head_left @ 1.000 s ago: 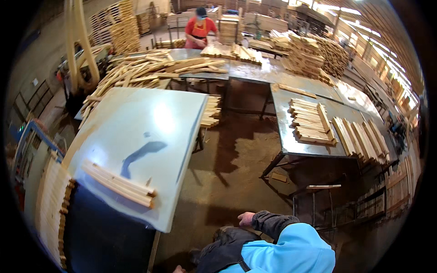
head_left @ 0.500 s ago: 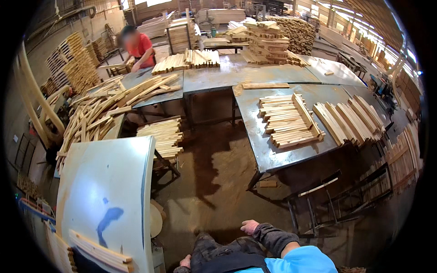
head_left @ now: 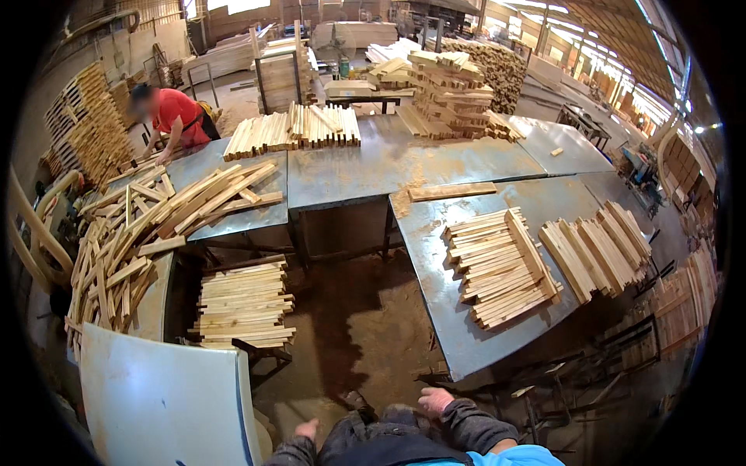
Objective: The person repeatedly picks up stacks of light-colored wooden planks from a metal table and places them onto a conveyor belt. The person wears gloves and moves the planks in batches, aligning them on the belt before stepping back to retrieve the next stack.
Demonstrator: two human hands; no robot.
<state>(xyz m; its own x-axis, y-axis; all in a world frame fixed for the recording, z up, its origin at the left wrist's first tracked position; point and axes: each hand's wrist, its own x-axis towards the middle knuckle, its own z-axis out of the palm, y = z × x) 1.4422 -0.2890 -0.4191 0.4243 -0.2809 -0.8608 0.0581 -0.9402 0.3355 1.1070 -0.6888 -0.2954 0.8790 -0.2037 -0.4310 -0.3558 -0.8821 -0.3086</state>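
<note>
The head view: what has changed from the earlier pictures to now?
The view swung right: the pale board slid to the lower left, and the metal table with wood slats came nearer. Both hands, left and right, stayed empty by the lap.

We see slat stacks (head_left: 501, 264) near the metal table's (head_left: 458, 334) right edge — a loose plank (head_left: 452, 191) at its far edge | person in red (head_left: 175, 116) far left — sawdust floor (head_left: 350, 326).
</note>
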